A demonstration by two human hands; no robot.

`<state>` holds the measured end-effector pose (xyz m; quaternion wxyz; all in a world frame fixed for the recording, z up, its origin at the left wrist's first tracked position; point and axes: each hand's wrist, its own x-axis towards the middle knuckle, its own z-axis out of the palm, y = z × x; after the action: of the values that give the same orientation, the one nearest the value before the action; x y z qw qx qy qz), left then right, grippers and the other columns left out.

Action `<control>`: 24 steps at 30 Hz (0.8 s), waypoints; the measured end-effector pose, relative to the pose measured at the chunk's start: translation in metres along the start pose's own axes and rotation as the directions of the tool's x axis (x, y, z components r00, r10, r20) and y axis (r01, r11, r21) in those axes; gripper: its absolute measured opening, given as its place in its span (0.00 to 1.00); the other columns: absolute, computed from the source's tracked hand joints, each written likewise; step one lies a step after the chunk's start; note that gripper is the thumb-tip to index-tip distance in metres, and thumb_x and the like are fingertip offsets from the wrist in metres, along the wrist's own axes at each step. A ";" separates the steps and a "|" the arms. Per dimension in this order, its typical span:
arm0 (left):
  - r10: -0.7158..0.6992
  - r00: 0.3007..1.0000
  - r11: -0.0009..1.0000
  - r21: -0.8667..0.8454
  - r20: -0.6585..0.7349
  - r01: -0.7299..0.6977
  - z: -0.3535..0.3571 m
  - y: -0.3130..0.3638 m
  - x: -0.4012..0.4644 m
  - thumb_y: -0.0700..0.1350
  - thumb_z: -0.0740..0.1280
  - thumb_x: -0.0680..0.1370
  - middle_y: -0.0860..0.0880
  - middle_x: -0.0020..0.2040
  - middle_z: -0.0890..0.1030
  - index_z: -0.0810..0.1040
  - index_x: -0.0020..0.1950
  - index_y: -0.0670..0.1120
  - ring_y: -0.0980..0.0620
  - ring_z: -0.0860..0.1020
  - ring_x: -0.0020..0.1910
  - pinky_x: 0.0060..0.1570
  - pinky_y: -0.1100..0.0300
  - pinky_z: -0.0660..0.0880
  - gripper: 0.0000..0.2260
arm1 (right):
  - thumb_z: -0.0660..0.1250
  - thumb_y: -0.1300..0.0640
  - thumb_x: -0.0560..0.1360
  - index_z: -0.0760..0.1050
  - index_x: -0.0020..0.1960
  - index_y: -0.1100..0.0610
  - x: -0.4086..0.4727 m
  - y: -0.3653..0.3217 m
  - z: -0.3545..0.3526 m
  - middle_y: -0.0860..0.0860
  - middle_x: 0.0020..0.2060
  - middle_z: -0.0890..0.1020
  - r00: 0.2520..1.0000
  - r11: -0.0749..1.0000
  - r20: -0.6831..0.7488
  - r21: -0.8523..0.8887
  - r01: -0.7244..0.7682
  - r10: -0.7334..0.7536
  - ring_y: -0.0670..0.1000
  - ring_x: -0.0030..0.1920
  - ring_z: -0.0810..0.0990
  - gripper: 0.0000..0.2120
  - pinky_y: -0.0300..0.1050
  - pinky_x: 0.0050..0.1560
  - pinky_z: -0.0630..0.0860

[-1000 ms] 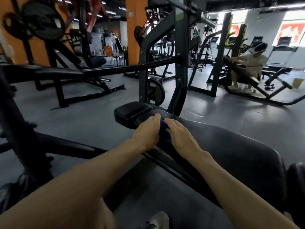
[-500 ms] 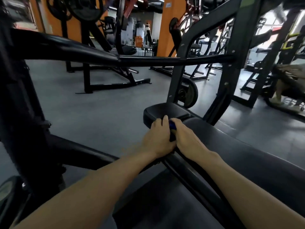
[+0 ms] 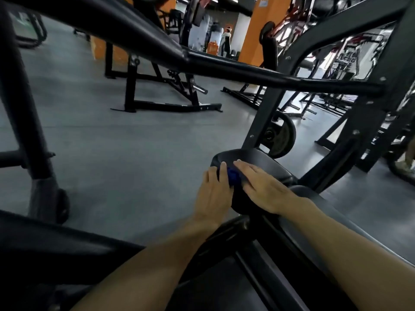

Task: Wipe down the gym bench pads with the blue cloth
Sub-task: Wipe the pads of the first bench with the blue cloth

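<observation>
Slid forward since half a second ago, off the long back pad (image 3: 350, 223) onto the small rounded seat pad (image 3: 265, 163) (smooth, matte black vinyl, soft sheen). Blue cloth (image 3: 233, 177) bunched between both hands, mostly hidden. Left hand (image 3: 214, 194) flat, fingers straight and close together beside it. Right hand (image 3: 262, 187) flat too, fingers slightly spread, pressing the pad. No legible writing anywhere.

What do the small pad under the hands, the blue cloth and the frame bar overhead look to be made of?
Small pad: smooth black upholstery, probably vinyl or leatherette, with a soft sheen and rounded edges.
Blue cloth: soft bunched fabric, mostly hidden between the hands; its weave cannot be told.
Frame bar: rigid black tube, likely painted steel, with glossy highlights.
</observation>
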<state>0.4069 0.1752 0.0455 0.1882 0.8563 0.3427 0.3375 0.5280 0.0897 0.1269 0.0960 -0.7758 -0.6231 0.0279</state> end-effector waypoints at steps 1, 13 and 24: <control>-0.010 1.000 1.000 -0.009 -0.017 0.010 0.004 -0.003 0.004 0.41 0.74 0.75 0.36 0.61 0.76 0.68 0.76 0.37 0.37 0.77 0.56 0.47 0.48 0.81 0.31 | 0.57 0.59 0.83 0.56 0.81 0.54 0.008 0.004 0.003 0.50 0.80 0.59 1.000 0.995 -0.008 -0.092 0.027 -0.028 0.48 0.79 0.55 0.27 0.35 0.76 0.48; -0.312 0.946 0.881 -0.401 -0.091 0.252 0.029 0.013 0.007 0.49 0.60 0.83 0.44 0.76 0.65 0.65 0.79 0.46 0.48 0.69 0.70 0.70 0.53 0.71 0.24 | 0.44 0.48 0.86 0.47 0.82 0.44 0.042 0.019 0.028 0.40 0.80 0.47 0.995 0.991 0.069 -0.115 -0.061 0.069 0.38 0.79 0.43 0.24 0.39 0.79 0.42; -0.361 0.929 0.830 -0.482 -0.077 0.282 0.068 0.006 -0.017 0.29 0.66 0.78 0.47 0.81 0.61 0.65 0.79 0.45 0.49 0.61 0.79 0.78 0.56 0.62 0.31 | 0.48 0.45 0.85 0.55 0.80 0.42 0.044 0.025 0.035 0.37 0.79 0.55 0.998 0.997 -0.013 -0.044 -0.070 0.069 0.36 0.78 0.48 0.24 0.39 0.79 0.47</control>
<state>0.4490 0.1527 -0.0068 0.4119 0.6853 0.4064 0.4422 0.5560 0.1317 0.0914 0.0813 -0.7990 -0.5957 0.0129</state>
